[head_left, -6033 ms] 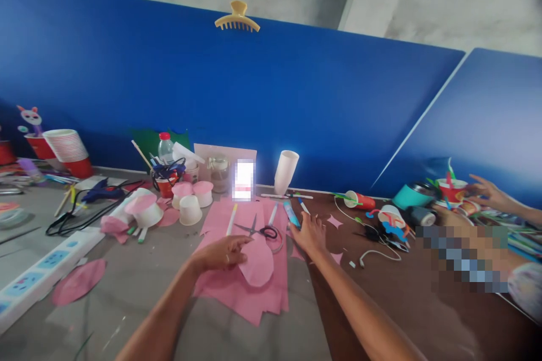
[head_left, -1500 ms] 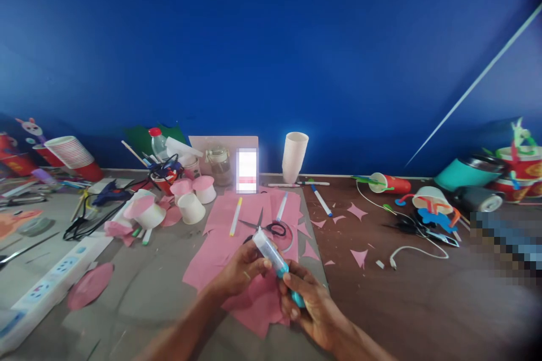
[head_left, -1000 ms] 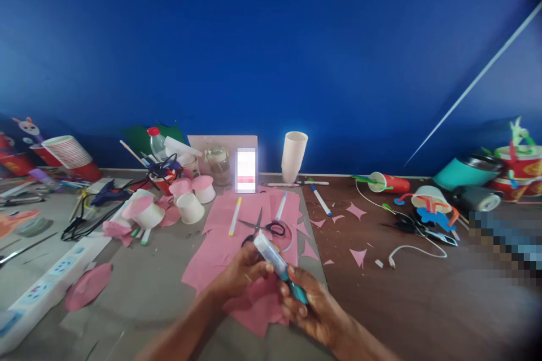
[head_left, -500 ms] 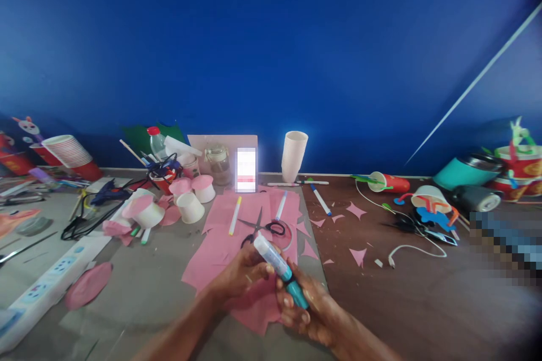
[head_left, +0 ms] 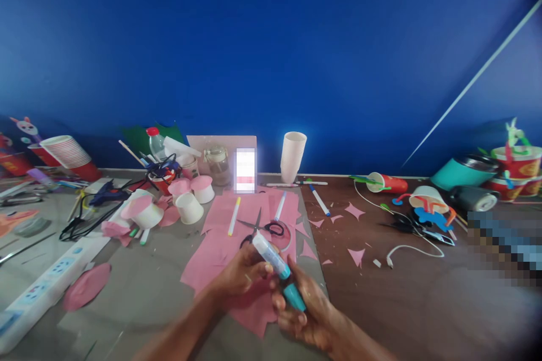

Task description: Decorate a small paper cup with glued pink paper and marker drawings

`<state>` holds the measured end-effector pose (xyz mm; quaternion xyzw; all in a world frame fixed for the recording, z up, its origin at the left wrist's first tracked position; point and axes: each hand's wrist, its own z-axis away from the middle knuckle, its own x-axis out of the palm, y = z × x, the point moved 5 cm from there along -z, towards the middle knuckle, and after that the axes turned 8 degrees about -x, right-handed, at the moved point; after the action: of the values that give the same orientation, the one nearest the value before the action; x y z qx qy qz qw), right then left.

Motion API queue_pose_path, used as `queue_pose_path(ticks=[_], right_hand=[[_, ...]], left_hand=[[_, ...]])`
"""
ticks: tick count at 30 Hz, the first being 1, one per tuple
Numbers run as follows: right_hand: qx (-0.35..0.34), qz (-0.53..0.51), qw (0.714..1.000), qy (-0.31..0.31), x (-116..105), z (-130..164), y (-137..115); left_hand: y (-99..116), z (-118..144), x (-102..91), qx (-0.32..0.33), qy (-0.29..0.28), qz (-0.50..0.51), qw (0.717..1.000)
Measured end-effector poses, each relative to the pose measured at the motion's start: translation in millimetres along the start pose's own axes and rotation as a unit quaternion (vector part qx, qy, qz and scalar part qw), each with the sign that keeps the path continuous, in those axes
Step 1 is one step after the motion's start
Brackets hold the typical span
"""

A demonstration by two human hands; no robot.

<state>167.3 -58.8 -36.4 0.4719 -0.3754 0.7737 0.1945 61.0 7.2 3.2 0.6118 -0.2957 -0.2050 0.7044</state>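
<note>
A glue stick with a pale labelled body and teal parts slants across the space between my hands, above pink paper. My left hand pinches the body from the left side. Around the lower end, my right hand is closed on the teal cap. A dark gap shows between cap and body; I cannot tell whether they are fully apart. Just beyond lie scissors with black handles, their blades partly spread, and a yellow-tipped marker.
Paper cups topped with pink stand left, near a power strip and a pink disc. Behind are a stack of cups and a glass jar. Pink scraps and a white cable lie right.
The dark gap between the glue stick's body and the teal cap looks wider. My right hand has shifted slightly down; my left hand stays nearly in place.
</note>
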Motion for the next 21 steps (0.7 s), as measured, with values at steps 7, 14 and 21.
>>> queue_pose_path(ticks=[7, 14, 21], right_hand=[[-0.017, 0.011, 0.999, 0.040, 0.7, 4.5, -3.8], [-0.057, 0.054, 0.997, 0.004, -1.8, 0.7, -4.1], [-0.078, 0.058, 0.995, -0.016, 6.5, 3.0, -7.0]], left_hand=[[7.3, 1.4, -0.5, 0.010, 0.013, -0.012, 1.000], [4.7, -0.4, -0.9, -0.008, 0.013, 0.000, 1.000], [4.5, 0.6, -3.2, -0.008, 0.010, 0.004, 1.000]])
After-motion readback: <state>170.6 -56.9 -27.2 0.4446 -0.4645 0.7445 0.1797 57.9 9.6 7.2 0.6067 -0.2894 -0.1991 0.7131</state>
